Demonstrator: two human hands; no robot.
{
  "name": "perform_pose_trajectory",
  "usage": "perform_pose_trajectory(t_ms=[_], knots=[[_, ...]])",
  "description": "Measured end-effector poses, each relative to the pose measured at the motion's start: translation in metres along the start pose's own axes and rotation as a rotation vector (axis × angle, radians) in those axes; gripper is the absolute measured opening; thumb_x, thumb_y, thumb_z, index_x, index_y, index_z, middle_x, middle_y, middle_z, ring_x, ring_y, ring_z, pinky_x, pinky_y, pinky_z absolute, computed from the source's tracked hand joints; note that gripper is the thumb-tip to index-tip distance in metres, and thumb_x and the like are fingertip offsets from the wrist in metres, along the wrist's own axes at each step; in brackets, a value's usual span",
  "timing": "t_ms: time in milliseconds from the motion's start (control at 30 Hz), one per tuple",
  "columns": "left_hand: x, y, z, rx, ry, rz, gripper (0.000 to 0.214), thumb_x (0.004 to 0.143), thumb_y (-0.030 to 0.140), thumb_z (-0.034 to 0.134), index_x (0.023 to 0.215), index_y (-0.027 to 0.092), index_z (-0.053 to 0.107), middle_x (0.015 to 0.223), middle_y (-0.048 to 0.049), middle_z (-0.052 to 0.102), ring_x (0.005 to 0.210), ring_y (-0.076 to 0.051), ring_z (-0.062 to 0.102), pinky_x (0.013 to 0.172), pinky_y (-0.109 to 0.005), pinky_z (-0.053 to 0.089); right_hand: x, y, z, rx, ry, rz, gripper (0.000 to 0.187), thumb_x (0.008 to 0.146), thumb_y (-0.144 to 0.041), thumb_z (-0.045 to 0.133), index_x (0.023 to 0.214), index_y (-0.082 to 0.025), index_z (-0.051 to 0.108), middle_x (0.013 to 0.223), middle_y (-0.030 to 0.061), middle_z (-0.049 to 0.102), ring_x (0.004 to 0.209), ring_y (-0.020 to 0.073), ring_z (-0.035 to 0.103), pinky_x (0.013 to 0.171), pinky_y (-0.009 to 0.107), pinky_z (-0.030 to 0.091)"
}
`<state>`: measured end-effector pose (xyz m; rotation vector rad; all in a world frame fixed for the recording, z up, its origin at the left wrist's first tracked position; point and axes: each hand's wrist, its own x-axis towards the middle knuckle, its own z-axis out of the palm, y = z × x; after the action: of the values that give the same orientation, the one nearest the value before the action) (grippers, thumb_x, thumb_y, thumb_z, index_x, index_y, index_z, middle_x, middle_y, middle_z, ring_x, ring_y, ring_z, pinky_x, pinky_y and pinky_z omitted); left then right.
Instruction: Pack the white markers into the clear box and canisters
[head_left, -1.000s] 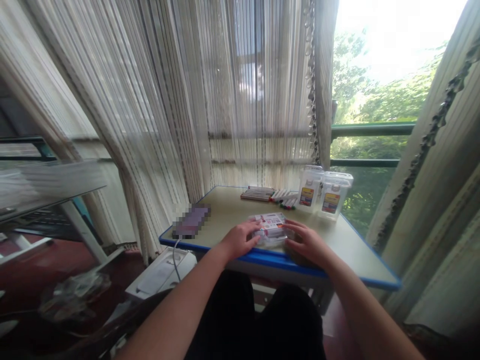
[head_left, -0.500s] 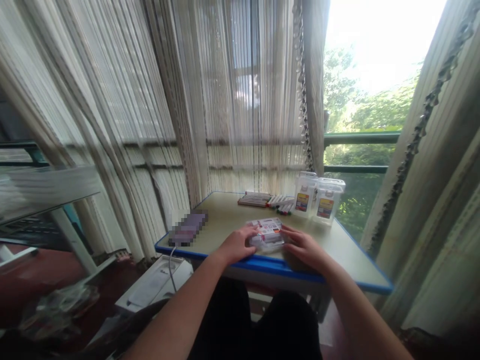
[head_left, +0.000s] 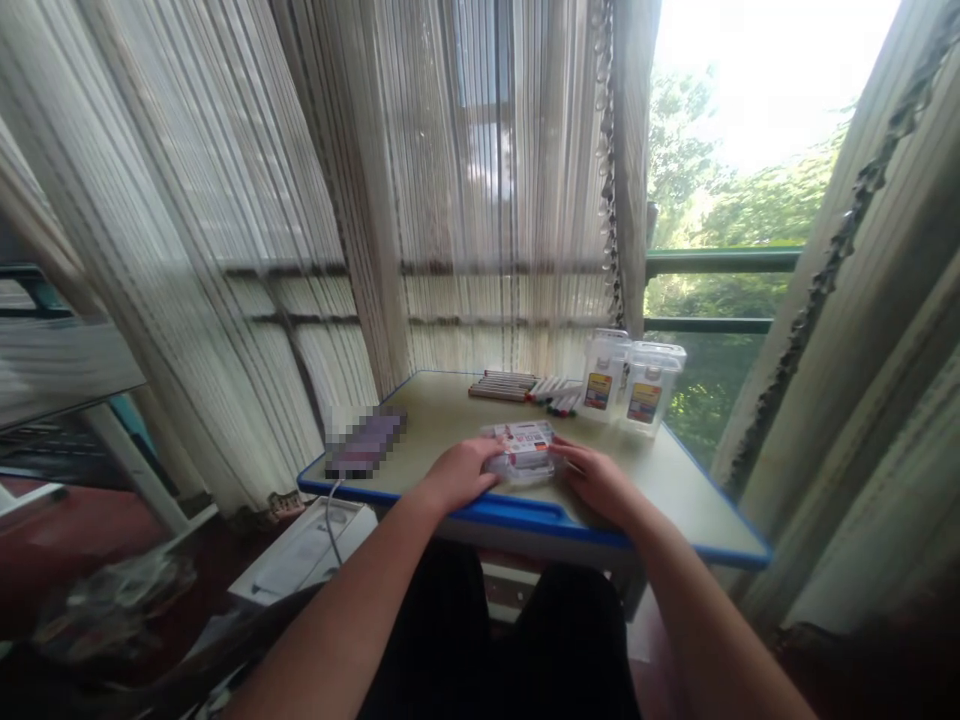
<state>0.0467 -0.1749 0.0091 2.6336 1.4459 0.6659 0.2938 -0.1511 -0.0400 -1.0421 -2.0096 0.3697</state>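
A small clear plastic box (head_left: 523, 460) with a printed label lies near the front edge of the desk. My left hand (head_left: 465, 473) holds its left side, thumb low at the front and fingers toward the top. On the opposite side, the fingertips of my right hand (head_left: 598, 483) press against the box. What is inside cannot be made out clearly. Beyond it lie slim, light-coloured pens or markers (head_left: 501, 387) in a row, with white-barrelled markers (head_left: 553, 396) beside them, some with red or green ends.
Two upright clear plastic cases (head_left: 600, 388) with yellow labels stand at the desk's back right. A blurred-out purplish object (head_left: 366, 445) with a white cable lies at the left. The desk (head_left: 697, 510) has a blue edge. An open white box (head_left: 304, 550) sits below, left.
The camera view has shifted slightly, so the desk and its things appear higher and further left. Both hands stay at the box's sides, with small shifts of the fingers.
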Motion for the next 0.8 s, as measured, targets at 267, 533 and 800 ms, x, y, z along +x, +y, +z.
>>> perform_pose_trajectory(t_ms=[267, 533, 800], knots=[[0.009, 0.007, -0.01, 0.075, -0.071, 0.005, 0.043, 0.07, 0.022, 0.059, 0.112, 0.022, 0.063, 0.115, -0.0067, 0.065, 0.106, -0.024, 0.06, 0.094, -0.033, 0.045, 0.001, 0.003, 0.003, 0.04, -0.009, 0.063, 0.042, 0.074, -0.007, 0.053, 0.112, -0.021, 0.065, 0.129, 0.0074, 0.056, 0.116, 0.024, 0.055, 0.101, 0.04, 0.044], [0.014, 0.01, -0.02, 0.06, -0.112, -0.012, 0.044, 0.065, 0.027, 0.063, 0.108, 0.021, 0.065, 0.11, -0.0063, 0.067, 0.097, -0.023, 0.062, 0.084, -0.027, 0.046, 0.004, 0.002, 0.004, 0.049, 0.038, 0.191, 0.046, 0.074, -0.011, 0.059, 0.118, -0.021, 0.061, 0.128, 0.0109, 0.056, 0.096, 0.0229, 0.066, 0.088, 0.038, 0.053], [0.029, 0.033, -0.002, 0.273, 0.057, -0.12, 0.072, 0.072, 0.075, 0.039, 0.112, 0.02, 0.062, 0.102, -0.0118, 0.06, 0.097, -0.027, 0.056, 0.083, -0.036, 0.046, 0.003, -0.015, -0.004, -0.072, 0.009, 0.163, 0.042, 0.076, -0.012, 0.057, 0.118, -0.02, 0.062, 0.118, 0.0093, 0.064, 0.103, 0.0232, 0.062, 0.093, 0.036, 0.048]])
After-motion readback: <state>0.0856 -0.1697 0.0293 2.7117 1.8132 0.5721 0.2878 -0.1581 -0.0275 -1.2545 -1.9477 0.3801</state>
